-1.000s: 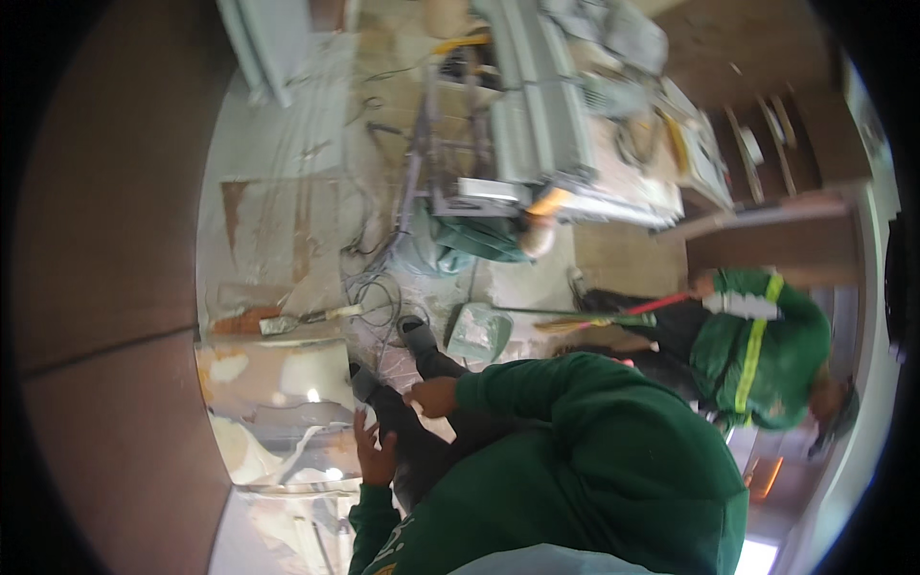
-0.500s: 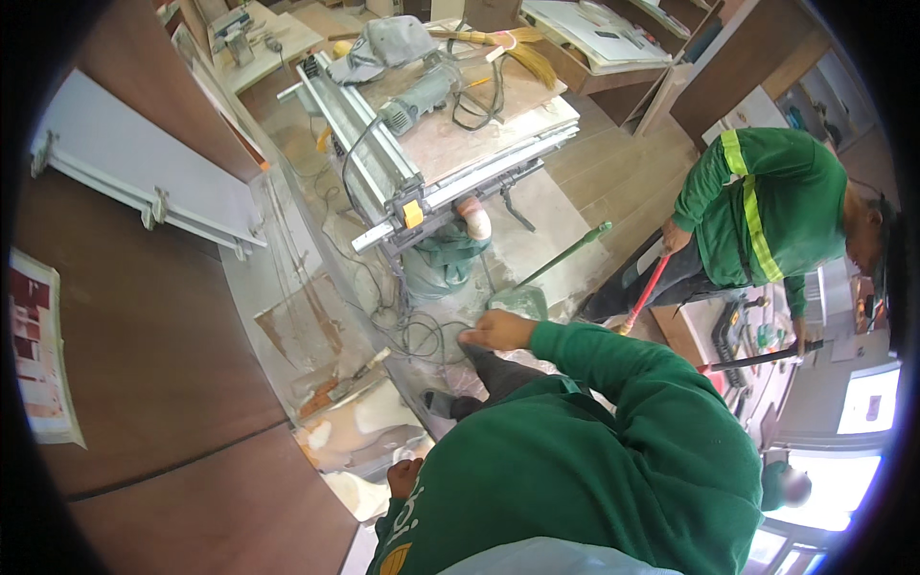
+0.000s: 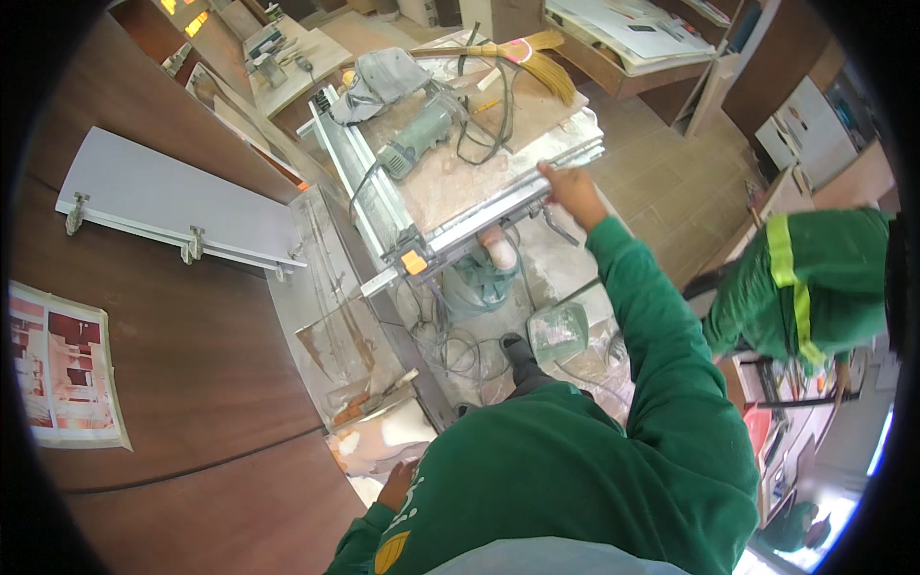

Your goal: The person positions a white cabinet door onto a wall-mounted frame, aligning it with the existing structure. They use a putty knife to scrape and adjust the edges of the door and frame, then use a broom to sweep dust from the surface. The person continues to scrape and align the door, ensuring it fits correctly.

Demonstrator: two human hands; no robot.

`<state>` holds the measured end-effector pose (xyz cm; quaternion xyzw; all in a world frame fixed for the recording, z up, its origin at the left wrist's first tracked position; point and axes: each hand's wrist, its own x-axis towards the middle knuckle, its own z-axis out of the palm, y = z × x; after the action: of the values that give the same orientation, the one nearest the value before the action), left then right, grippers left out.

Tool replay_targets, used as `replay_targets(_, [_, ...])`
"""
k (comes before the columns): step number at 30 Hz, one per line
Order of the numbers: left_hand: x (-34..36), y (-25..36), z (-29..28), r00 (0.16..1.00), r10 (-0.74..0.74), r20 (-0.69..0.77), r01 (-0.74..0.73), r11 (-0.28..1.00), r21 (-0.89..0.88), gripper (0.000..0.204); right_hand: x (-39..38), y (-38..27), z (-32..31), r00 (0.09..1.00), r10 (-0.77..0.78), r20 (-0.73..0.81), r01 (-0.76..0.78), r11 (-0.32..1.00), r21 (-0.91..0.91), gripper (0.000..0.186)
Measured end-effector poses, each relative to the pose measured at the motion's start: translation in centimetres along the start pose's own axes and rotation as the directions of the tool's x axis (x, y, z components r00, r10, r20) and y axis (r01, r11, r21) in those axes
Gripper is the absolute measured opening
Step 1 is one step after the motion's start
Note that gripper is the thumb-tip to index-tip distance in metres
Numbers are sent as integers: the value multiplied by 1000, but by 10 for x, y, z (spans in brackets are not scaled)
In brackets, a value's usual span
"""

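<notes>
My right hand (image 3: 577, 195) reaches forward to the near right edge of a dusty work table. Its fingers bend round the metal rail (image 3: 498, 203) along that edge. On the table's wooden board (image 3: 450, 192) lie a grey-green corded power tool (image 3: 414, 144), a grey cap (image 3: 380, 84) and a straw broom (image 3: 541, 65). An orange-yellow piece (image 3: 414, 262) sits at the rail's near left corner. Low beside my body, my left hand (image 3: 396, 487) is partly hidden by my green sweater, and its fingers do not show clearly.
A green dustpan (image 3: 559, 331) rests on the dusty floor near my foot (image 3: 517, 350), among loose cables (image 3: 460, 355). A white panel with hinges (image 3: 172, 196) lies to the left. A co-worker in green (image 3: 815, 287) bends at the right by a cluttered bench.
My right hand has moved forward from above the floor to the table's rail. The co-worker has shifted right and down, and the dustpan's upright handle no longer shows.
</notes>
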<state>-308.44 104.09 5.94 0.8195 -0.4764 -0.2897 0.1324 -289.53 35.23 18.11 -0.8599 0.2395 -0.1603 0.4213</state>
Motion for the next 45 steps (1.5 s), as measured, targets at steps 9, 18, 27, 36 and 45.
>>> replay_targets(9, [119,151,-232,907,-294,-301,234,947,-219,75,266,85,-68,956,-21,-294,-69,954,-293,47])
replay_targets(18, [116,179,-161,465,-737,-490,431,672,-602,19,277,69,-43,928,31,-372,-268,751,-603,36])
replay_targets(27, [118,164,-118,821,-569,-59,468,727,-503,37,436,56,-130,788,16,-615,254,902,349,13])
replay_targets(36, [166,154,-332,242,-493,-836,246,864,-439,32,412,-146,-252,524,-606,-598,478,791,-383,18])
replay_targets(45, [398,250,-536,407,288,-867,-417,903,104,57,192,-288,-427,546,-352,-760,835,307,457,20])
